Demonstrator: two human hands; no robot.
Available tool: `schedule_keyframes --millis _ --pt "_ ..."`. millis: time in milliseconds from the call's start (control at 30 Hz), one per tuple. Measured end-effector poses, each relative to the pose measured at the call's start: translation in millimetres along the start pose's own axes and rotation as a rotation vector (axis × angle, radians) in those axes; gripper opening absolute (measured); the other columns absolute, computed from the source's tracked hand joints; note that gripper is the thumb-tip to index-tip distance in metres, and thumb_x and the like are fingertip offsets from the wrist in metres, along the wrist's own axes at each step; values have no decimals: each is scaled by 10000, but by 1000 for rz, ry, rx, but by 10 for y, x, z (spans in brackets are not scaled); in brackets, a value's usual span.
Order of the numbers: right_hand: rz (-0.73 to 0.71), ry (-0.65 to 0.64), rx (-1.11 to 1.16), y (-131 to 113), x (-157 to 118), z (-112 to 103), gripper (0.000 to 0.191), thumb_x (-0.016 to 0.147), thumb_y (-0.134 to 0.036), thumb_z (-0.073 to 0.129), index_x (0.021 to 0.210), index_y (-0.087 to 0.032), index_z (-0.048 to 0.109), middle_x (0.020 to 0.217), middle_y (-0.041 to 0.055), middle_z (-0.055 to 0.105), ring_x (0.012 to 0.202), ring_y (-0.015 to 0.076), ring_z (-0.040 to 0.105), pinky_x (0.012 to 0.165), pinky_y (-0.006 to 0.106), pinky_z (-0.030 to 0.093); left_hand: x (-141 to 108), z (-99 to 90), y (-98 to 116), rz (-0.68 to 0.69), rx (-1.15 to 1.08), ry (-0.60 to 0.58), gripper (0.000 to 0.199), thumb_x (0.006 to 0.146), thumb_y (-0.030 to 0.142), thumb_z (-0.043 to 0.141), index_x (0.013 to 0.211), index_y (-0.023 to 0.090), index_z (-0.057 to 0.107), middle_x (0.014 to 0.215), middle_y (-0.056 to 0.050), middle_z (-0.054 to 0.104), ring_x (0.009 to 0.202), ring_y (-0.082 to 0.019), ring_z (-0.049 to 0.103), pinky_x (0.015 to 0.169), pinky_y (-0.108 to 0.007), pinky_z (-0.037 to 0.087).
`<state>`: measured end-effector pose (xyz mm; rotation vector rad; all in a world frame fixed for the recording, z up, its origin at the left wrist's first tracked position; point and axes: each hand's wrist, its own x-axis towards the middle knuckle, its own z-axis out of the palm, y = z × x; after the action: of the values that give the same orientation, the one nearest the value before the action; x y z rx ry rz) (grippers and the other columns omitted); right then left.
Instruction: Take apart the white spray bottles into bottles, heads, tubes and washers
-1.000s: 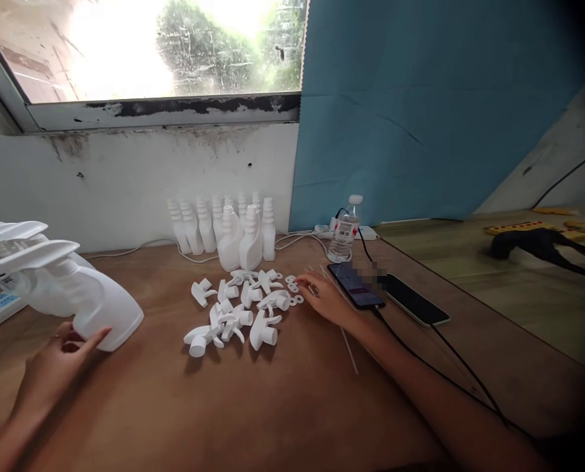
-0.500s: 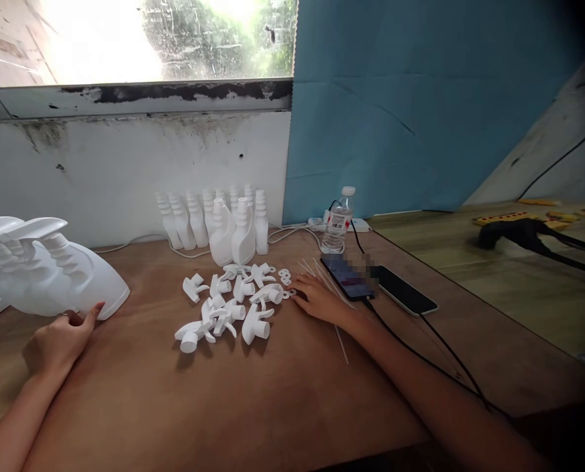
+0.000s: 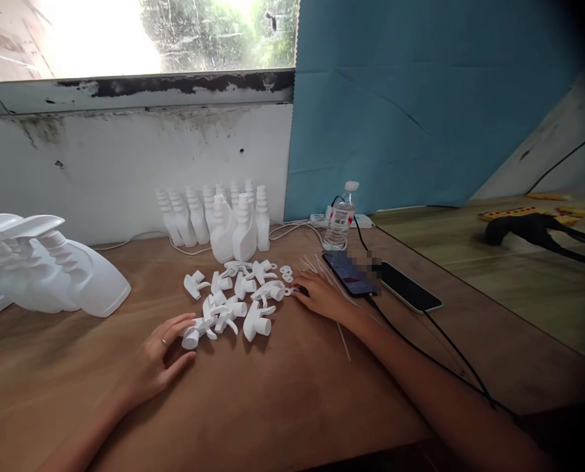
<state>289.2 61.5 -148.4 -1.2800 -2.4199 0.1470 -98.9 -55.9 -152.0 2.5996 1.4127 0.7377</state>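
Note:
My left hand (image 3: 162, 354) reaches toward a white trigger spray head (image 3: 190, 337) at the near left of a loose pile. Its fingers touch or nearly touch the spray head, while the thumb stays apart from it. On the other side of the pile, my right hand (image 3: 317, 294) rests on the table with its fingertips closed at a small white ring washer (image 3: 288, 292). A few more ring washers (image 3: 286, 272) lie just beyond those fingertips. Several more spray heads (image 3: 257, 321) lie jumbled between my hands. Thin white tubes (image 3: 344, 342) lie partly under my right hand.
White spray bottles (image 3: 244, 236) stand near the wall. At the left, white bottles with spray heads fitted (image 3: 93, 278) stand in a row. A water bottle (image 3: 339, 223), a lit phone (image 3: 349, 272) and a dark phone (image 3: 410, 286) with cables are at the right of the brown table (image 3: 273, 406).
My left hand has let go of the nearest fitted spray bottle at the left and moved right to the pile of spray heads. My right hand stays at the ring washers.

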Motion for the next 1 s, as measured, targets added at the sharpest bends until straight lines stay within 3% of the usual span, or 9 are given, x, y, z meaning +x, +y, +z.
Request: schedule_keyframes --millis 333,467,600,800,1000 --pt "-9 67 -10 -45 8 -7 126 807 -132 559 902 -161 637 926 89 672 917 246 600 877 388 360 -180 40 488 168 -207 31 393 827 131 583 1209 212 538 1041 -95 680 932 -203 651 809 -293 531" --pt "-26 170 80 -163 18 -42 157 803 -140 554 952 -168 597 995 100 654 961 244 588 892 392 390 22 187 628 114 -269 6 334 850 204 588 1184 210 569 988 -78 702 841 -172 668 747 -257 539" --pt "-198 262 411 -488 -46 -127 162 823 -139 547 972 -194 583 988 80 631 944 209 588 869 362 451 355 428 667 103 -333 18 303 856 305 602 1140 202 613 984 -78 717 829 -175 675 741 -258 539" --pt "-396 159 565 -984 -214 -142 200 797 -134 579 985 -200 589 960 82 617 948 202 576 860 360 471 625 640 703 123 -402 -75 333 852 395 614 1119 197 638 797 -26 671 641 -128 584 617 -228 470" --pt "-498 99 615 -1050 -240 -39 241 821 -147 584 1059 -187 579 968 89 617 927 197 565 852 369 458 585 596 684 124 -460 -108 332 870 396 596 1122 185 645 712 -1 584 594 -104 506 574 -210 417"
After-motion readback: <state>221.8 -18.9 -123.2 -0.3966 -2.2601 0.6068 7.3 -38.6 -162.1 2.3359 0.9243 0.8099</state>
